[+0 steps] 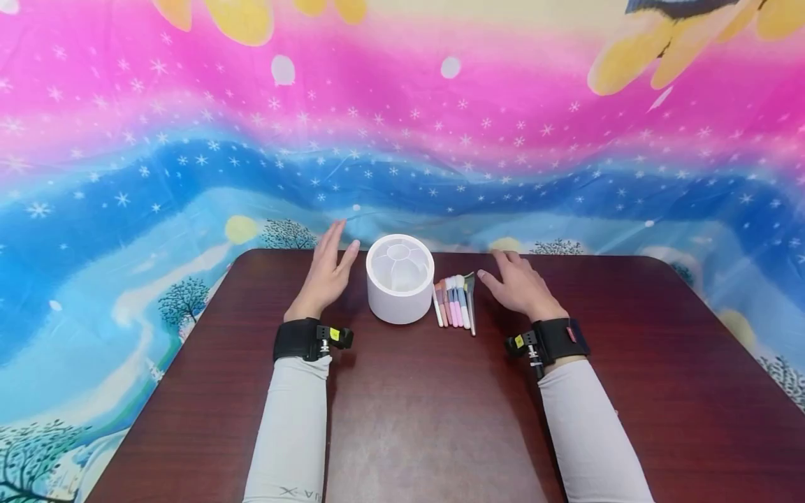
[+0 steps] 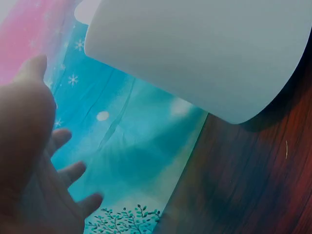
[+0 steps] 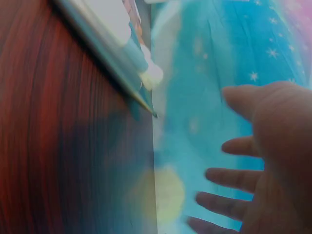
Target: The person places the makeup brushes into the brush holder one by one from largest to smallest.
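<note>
- Left hand (image 1: 322, 278): fingers straight and apart, thumb spread toward the container, just left of it.
- White round container (image 1: 400, 309): upright near the table's (image 1: 402, 426) far edge, between the hands (its inside is split into compartments).
- Makeup brushes (image 1: 455, 304): lying side by side just right of the container, bristles pointing away from the person.
- Right hand (image 1: 522, 288): just right of the brushes, fingers extended and apart.

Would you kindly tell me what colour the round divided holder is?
The holder is white, shown best in the head view.
</note>
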### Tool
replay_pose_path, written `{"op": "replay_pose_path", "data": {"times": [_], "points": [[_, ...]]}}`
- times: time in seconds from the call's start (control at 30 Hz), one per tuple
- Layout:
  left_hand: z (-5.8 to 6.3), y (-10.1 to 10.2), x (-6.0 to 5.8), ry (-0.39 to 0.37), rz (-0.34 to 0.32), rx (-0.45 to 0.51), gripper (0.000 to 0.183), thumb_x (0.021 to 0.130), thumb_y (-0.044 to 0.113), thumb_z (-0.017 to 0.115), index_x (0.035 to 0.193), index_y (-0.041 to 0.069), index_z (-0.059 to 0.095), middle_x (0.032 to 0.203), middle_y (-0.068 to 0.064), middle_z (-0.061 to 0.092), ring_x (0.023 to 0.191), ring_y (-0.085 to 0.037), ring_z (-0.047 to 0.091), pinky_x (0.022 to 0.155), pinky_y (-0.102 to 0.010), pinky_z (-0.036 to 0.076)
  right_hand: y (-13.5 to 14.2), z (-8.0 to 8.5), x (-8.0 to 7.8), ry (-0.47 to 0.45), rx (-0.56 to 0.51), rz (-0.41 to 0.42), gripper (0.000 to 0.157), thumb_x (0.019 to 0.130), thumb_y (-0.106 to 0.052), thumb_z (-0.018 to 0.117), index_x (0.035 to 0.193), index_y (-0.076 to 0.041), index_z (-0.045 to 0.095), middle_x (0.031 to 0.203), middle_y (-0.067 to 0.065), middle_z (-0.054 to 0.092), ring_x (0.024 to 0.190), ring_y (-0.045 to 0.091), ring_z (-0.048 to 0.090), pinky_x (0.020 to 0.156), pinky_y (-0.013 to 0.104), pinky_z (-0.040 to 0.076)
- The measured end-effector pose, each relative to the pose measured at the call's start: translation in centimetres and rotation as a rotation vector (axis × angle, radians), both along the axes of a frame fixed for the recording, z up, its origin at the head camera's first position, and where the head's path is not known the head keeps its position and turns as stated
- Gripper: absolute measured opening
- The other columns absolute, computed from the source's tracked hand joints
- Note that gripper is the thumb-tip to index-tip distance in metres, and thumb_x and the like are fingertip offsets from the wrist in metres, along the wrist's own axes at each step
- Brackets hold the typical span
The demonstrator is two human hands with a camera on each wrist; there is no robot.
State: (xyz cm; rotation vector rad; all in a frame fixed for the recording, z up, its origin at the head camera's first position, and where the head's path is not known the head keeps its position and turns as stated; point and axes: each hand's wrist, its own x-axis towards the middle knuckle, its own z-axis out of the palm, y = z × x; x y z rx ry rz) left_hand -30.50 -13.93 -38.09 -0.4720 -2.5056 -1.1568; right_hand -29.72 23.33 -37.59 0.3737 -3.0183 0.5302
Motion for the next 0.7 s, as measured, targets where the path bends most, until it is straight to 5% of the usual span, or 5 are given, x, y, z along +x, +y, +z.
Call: {"op": "replay_pose_path", "data": {"times": [0.17, 0.33, 0.53, 0.7], "points": [[0.3, 0.6, 0.0, -0.042, -0.097, 0.109, 0.053, 0.097, 0.052, 0.035, 0.145, 0.034, 0.024, 0.150, 0.002, 0.023, 0.131, -0.017, 0.026, 0.102, -0.049, 0.030, -0.8, -0.5, -0.1, -0.079, -0.018, 0.023, 0.067, 0.094, -0.038, 0.050, 0.141, 0.004, 0.028, 0.138, 0.028, 0.032, 0.123, 0.041, 0.033, 0.095, 0.059, 0.033], [0.5, 1.2, 0.1, -0.112, -0.169, 0.161, 0.049, 0.097, 0.047, 0.040, 0.143, 0.033, 0.030, 0.147, 0.001, 0.028, 0.127, -0.021, 0.034, 0.100, -0.042, 0.036, -1.6, -1.1, -0.2, -0.115, -0.008, 0.044, 0.050, 0.092, -0.031, 0.056, 0.125, 0.005, 0.048, 0.099, 0.017, 0.057, 0.087, 0.028, 0.054, 0.073, 0.046, 0.046], [0.6, 2.0, 0.3, -0.156, -0.249, 0.217, 0.052, 0.095, 0.025, 0.054, 0.143, 0.025, 0.033, 0.147, -0.006, 0.031, 0.128, -0.025, 0.033, 0.102, -0.039, 0.034, -2.4, -1.5, -0.1, -0.148, 0.019, 0.047, 0.030, 0.090, -0.029, 0.059, 0.101, -0.001, 0.056, 0.078, 0.009, 0.055, 0.067, 0.022, 0.050, 0.059, 0.038, 0.041], [0.8, 2.4, 0.4, -0.148, -0.329, 0.232, 0.060, 0.089, 0.009, 0.060, 0.143, 0.015, 0.035, 0.143, -0.012, 0.035, 0.125, -0.025, 0.038, 0.099, -0.044, 0.037, -2.8, -1.6, -0.1, -0.162, 0.012, 0.071, 0.035, 0.090, -0.023, 0.058, 0.112, 0.004, 0.054, 0.083, 0.011, 0.055, 0.068, 0.022, 0.050, 0.061, 0.038, 0.040]]}}
